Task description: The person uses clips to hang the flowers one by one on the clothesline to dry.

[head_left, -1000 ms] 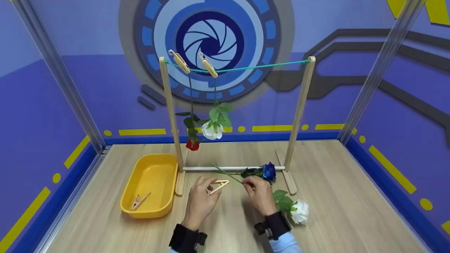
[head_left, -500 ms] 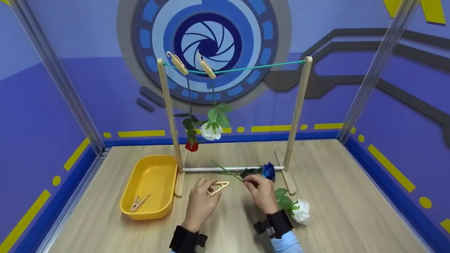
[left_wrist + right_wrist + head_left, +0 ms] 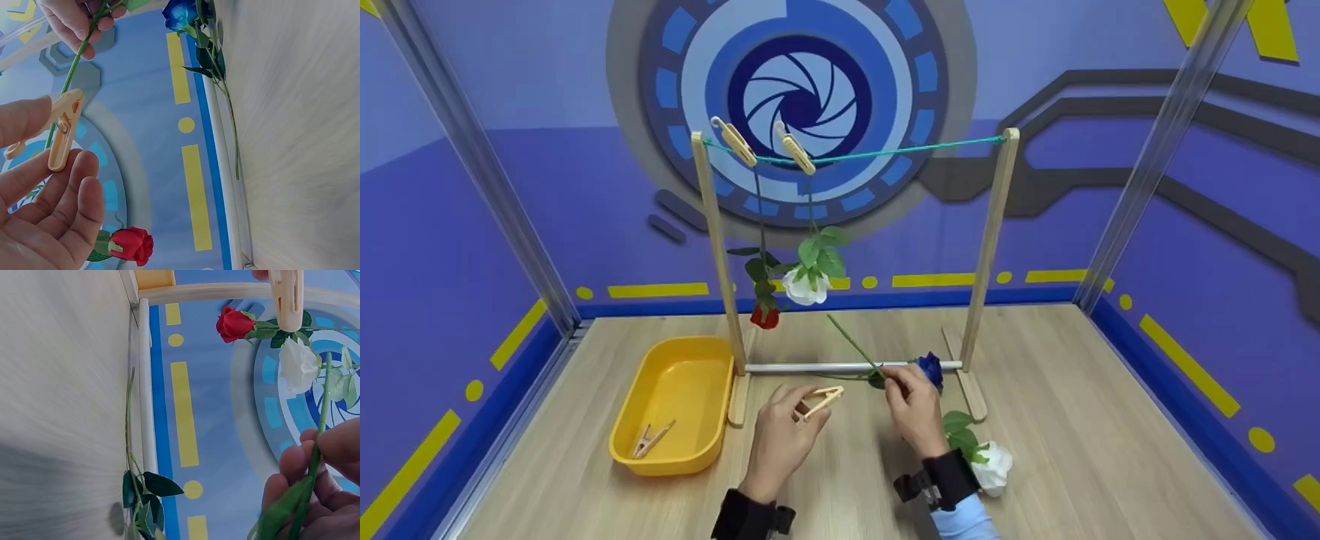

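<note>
In the head view my left hand (image 3: 786, 439) pinches a beige clothespin (image 3: 823, 403) between thumb and fingers. My right hand (image 3: 916, 411) holds the green stem (image 3: 851, 339) of a white rose (image 3: 994, 469), whose bloom shows below that wrist. The stem's bare end points up and away, apart from the clothespin. Seen from the right wrist, thumb and fingertips (image 3: 292, 464) close around the stem. A blue rose (image 3: 930, 370) lies on the table just beyond the right hand, partly hidden by it.
A wooden frame (image 3: 990, 247) carries a green cord (image 3: 900, 152). Two clothespins on it hold a red rose (image 3: 765, 317) and a white rose (image 3: 806, 286) upside down. A yellow basin (image 3: 622, 450) at the left contains another clothespin (image 3: 652, 440). A white rod (image 3: 787, 367) joins the frame's feet.
The stem in my right hand has tilted up, its free end swinging away and slightly right. My left hand keeps the clothespin in nearly the same place. The head view has shifted slightly.
</note>
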Demonstrator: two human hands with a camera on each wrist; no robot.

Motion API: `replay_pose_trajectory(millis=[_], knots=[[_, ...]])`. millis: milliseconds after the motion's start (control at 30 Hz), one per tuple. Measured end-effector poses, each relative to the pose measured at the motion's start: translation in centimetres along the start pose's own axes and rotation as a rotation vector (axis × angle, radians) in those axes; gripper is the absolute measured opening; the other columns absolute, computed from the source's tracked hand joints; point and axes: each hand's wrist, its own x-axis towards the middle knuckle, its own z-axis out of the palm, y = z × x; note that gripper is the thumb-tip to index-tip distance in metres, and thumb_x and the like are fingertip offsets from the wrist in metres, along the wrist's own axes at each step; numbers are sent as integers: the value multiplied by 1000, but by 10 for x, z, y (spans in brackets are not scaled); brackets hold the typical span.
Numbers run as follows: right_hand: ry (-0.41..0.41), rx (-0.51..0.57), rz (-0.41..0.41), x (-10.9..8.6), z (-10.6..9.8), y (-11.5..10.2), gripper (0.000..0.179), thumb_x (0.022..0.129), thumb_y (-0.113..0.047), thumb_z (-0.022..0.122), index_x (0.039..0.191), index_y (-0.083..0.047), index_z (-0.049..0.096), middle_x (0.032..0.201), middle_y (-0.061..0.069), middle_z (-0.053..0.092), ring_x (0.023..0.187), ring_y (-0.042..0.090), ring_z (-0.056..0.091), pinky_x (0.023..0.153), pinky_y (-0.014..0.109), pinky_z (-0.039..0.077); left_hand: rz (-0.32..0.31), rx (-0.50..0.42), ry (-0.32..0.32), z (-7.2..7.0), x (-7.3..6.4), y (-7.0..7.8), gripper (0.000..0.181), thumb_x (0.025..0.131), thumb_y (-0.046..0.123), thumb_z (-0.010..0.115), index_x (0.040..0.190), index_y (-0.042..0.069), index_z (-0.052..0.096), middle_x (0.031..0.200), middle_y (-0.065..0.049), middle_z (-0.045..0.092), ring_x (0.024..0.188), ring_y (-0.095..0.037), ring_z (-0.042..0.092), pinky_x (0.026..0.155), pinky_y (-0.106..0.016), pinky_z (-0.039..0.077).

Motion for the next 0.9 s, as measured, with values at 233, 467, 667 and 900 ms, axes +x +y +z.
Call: replay_pose_trajectory(millis=[233, 467, 667, 900], knots=[[-5, 51, 40, 11, -4, -2, 11, 97, 2, 66, 103, 2, 75, 87, 6, 62, 68, 8, 55, 59, 19, 45, -1, 10, -12, -11, 2, 7, 31, 87, 15, 84, 114, 3, 75, 99, -3, 68, 81, -11, 62, 69, -28, 53], [-10, 64, 17, 34, -8, -13, 11, 98, -3, 66, 105, 0, 76, 88, 6, 65, 71, 10, 58, 63, 22, 47, 125, 52, -5, -25, 23, 26, 31, 89, 15, 82, 116, 2, 74, 96, -4, 66, 81, -12, 62, 70, -27, 52], [-31, 56, 30, 47, -10, -22, 12, 99, -5, 67, 106, -1, 75, 90, 5, 66, 73, 11, 59, 64, 22, 49, 208, 70, 3, -38, 40, 41, 30, 89, 10, 82, 115, 1, 73, 97, -8, 67, 81, -14, 62, 72, -29, 56], [-50, 63, 48, 60, -16, -28, 12, 100, -6, 67, 106, -1, 75, 92, 7, 67, 76, 14, 61, 66, 21, 49, 278, 119, -8, -51, 61, 62, 35, 88, 9, 82, 119, 0, 70, 101, -9, 68, 83, -19, 64, 74, -33, 58]])
